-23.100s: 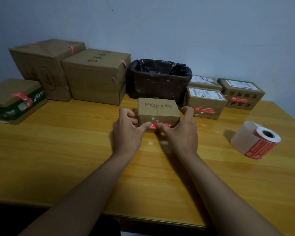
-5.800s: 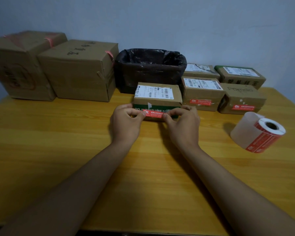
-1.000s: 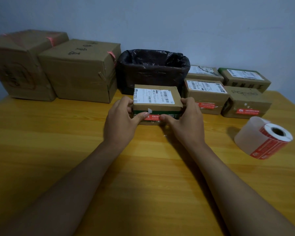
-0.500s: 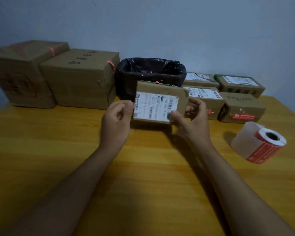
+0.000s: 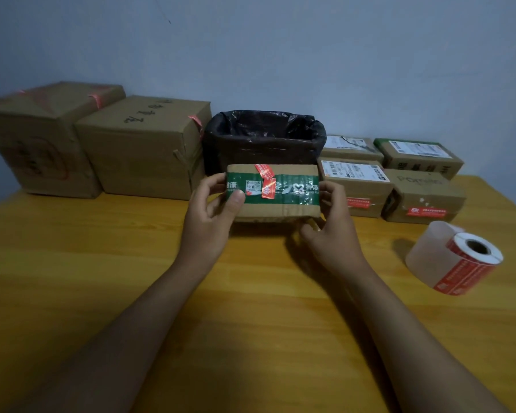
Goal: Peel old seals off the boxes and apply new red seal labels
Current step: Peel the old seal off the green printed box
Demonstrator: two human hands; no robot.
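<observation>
Readable: "康" in white on green tape across held box, center frame; faint "Pomelo" atop brown box, right.

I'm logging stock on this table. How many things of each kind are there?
Cardboard boxes: 7, two large, four small, one held
Bag-lined bin: 1
Label roll: 1
Total: 9

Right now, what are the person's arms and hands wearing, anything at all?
Nothing shows: the left hand and right hand are bare, without gloves or a watch, and both forearms are uncovered to the frame's lower edge, so no sleeve is in view. The light is too dim to rule out a ring.
</observation>
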